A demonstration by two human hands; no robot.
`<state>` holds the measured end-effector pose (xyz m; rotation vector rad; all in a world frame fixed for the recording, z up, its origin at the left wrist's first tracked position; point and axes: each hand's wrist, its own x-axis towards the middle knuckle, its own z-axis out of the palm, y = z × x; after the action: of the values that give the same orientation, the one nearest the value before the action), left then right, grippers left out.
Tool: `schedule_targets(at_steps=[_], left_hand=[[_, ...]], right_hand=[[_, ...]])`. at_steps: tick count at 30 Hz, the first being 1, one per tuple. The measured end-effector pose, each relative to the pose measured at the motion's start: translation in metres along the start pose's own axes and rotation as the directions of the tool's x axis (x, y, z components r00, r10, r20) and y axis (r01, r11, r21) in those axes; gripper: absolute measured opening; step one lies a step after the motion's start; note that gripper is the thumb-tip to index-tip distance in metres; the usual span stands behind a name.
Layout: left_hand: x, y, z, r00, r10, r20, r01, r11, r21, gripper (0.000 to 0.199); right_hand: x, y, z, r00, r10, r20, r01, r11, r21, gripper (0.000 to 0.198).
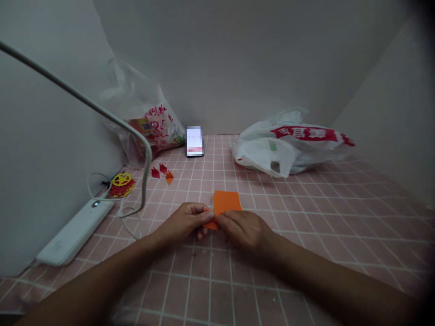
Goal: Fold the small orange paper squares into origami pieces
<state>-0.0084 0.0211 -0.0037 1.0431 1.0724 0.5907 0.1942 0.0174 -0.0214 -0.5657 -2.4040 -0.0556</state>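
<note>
Pinching small orange paper (212, 225) at fingertips of left hand (186, 222) and right hand (248, 229), with orange stack (227, 200) just beyond fingers; judged light, thin, easily creased, best held by edges

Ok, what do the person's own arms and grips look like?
Left grip and right grip are bare hands, no gloves visible. Left arm and right arm show no sleeves, and no watch or bracelet is visible. Rings, I can't tell.
</note>
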Motion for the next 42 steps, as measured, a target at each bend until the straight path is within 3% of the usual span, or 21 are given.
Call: schedule_targets(at_steps=[4,17,29,36,42], left_hand=[[-0.001,0.001,-0.001,1.0,-0.021,0.011,0.021,1.0,-0.022,0.029],[-0.001,0.005,-0.004,0.998,-0.048,0.051,0.049,0.999,-0.019,0.03],[-0.001,0.005,-0.005,0.997,0.012,0.078,-0.015,0.999,0.045,0.029],[-0.002,0.006,-0.004,0.998,0.002,0.067,-0.001,1.0,-0.007,0.03],[-0.001,0.006,-0.005,0.996,-0.006,0.09,0.006,1.0,-0.008,0.032]], right_hand=[[0.002,0.0,-0.004,0.998,-0.064,-0.012,0.063,0.995,-0.077,0.028],[-0.001,0.003,0.001,0.998,-0.048,-0.049,0.05,0.998,0.048,0.024],[-0.005,0.002,0.007,0.997,0.071,-0.006,-0.07,0.992,0.105,0.023],[-0.002,0.003,0.002,0.999,0.036,-0.005,-0.035,0.994,0.103,0.024],[0.003,0.003,-0.001,0.991,-0.068,-0.112,0.073,0.996,0.045,0.023]])
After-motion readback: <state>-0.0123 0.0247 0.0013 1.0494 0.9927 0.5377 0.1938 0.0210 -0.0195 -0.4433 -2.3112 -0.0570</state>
